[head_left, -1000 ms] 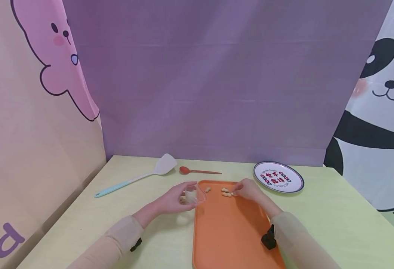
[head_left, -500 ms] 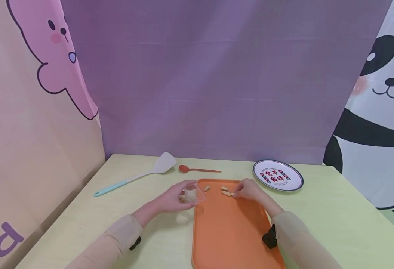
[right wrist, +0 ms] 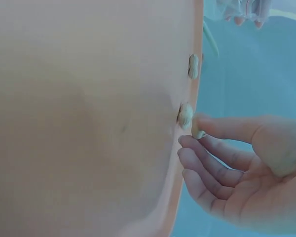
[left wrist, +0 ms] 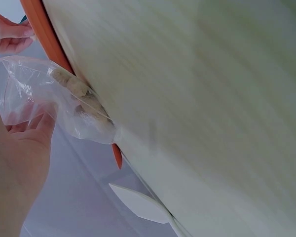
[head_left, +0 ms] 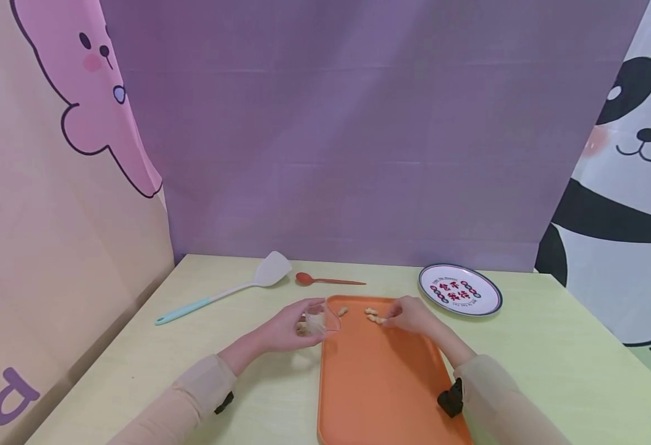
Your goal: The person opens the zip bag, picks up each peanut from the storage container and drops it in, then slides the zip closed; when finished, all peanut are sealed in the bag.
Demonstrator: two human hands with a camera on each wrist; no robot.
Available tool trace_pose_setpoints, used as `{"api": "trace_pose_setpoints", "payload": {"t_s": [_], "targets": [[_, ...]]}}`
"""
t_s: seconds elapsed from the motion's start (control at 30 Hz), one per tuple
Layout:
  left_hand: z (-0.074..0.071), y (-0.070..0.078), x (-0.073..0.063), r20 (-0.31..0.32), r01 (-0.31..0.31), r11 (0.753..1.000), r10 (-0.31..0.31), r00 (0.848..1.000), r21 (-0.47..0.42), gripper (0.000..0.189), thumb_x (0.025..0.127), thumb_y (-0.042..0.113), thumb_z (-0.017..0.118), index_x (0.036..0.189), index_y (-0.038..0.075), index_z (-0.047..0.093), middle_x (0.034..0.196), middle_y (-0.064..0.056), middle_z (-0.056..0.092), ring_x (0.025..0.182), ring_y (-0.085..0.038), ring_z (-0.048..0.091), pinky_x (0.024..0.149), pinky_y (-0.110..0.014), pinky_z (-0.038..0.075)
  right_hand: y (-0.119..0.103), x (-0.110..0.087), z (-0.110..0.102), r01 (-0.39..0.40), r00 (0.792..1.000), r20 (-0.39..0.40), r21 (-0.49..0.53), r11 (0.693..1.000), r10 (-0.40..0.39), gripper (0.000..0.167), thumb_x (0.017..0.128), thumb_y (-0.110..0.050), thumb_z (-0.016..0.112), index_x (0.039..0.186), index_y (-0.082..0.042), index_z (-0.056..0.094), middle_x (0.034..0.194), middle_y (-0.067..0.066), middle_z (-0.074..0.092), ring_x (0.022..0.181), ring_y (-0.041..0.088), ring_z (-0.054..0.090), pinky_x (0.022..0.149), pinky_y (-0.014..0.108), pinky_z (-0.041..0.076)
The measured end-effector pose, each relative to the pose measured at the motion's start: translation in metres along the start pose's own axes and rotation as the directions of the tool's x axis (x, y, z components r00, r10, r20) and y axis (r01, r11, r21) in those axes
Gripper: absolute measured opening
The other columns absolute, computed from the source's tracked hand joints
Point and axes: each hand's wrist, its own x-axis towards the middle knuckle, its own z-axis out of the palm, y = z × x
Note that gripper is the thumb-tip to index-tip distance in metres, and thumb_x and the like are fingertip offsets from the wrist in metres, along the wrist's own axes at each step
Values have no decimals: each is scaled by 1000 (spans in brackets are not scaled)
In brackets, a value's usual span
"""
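My left hand [head_left: 289,327] holds a clear plastic bag [left wrist: 34,91] beside the left edge of an orange tray [head_left: 381,377]. Several peanuts [left wrist: 81,94] lie in the bottom of the bag. At the tray's far end, my right hand [head_left: 413,314] pinches a peanut [right wrist: 197,130] between thumb and index finger, its other fingers loosely bent. Right beside that peanut lies another peanut [right wrist: 185,116] on the tray. A separate peanut [head_left: 343,311] rests near the tray's far left corner. The fingers partly hide the pinched peanut.
Behind the tray lies a red spoon [head_left: 331,282]. A white spatula [head_left: 272,270] with a pale blue handle is at the back left. A printed plate [head_left: 460,290] sits at the back right. A purple backdrop [head_left: 353,136] stands behind the table.
My right wrist and forearm have shifted slightly to the right, while the fingers stay at the peanuts. The left hand and the bag stay nearly still.
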Motion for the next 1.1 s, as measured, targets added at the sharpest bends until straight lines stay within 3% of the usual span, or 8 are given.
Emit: {"api": "trace_pose_setpoints", "payload": {"t_s": [0.23, 0.4, 0.6, 0.87, 1.1], "targets": [[-1, 2, 0, 7, 18, 1000, -18, 1000, -26, 73, 86, 35, 67, 145, 10, 31, 140, -3, 47, 129, -14, 45, 103, -39, 41, -20, -1, 0, 74, 996, -53, 26, 997, -72, 12, 80, -16, 72, 79, -4, 69, 73, 2, 67, 66, 10, 55, 60, 26, 46], [-2, 2, 0, 5, 15, 999, -15, 1000, -31, 74, 86, 35, 66, 145, 8, 31, 140, -3, 47, 129, -15, 45, 103, -39, 42, -36, -1, 2, 100, 994, -65, 108, 989, -93, 12, 84, -16, 69, 81, -5, 69, 74, 5, 68, 64, 13, 59, 57, 25, 47], [-2, 2, -1, 8, 16, 999, -16, 1000, -31, 73, 86, 35, 67, 145, 9, 31, 140, -3, 46, 129, -16, 45, 103, -40, 42, -56, -2, 5, 155, 986, -86, 112, 982, -146, 11, 86, -19, 67, 82, -10, 69, 76, 0, 67, 69, 9, 59, 64, 26, 50], [-1, 1, 0, 6, 17, 999, -17, 1000, -30, 71, 86, 35, 66, 144, 10, 32, 140, -3, 47, 128, -17, 46, 99, -37, 45, -78, -2, 11, 228, 973, -71, 148, 962, -220, 7, 85, -16, 68, 86, -10, 70, 79, 0, 69, 71, 8, 60, 65, 24, 50], [-1, 0, 0, -2, 9, 999, -9, 1000, -45, 73, 85, 31, 68, 144, 9, 32, 142, -3, 44, 128, -18, 46, 102, -36, 44, -88, 3, 20, 241, 970, -41, 153, 958, -238, 8, 83, -17, 70, 87, -10, 71, 75, -2, 67, 65, 6, 56, 57, 21, 47]]}}
